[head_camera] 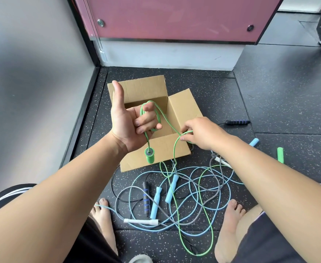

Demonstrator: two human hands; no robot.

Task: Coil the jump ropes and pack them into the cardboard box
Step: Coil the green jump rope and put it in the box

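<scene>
An open cardboard box (182,109) sits on the dark speckled floor ahead of me. My left hand (129,120) is raised over it, thumb up, with loops of the green jump rope (175,149) wound around its curled fingers. One green handle (149,155) dangles below that hand. My right hand (199,132) pinches the same green cord just right of the box's front edge. The cord runs down into a tangle of light blue, grey and black ropes (193,196) between my bare feet. The other green handle (280,155) lies on the floor to the right.
Light blue handles (172,188), a black handle with blue bands (146,198) and a white handle (140,221) lie in the tangle. Another black handle (237,122) rests right of the box. A grey wall stands left, a pink panel behind.
</scene>
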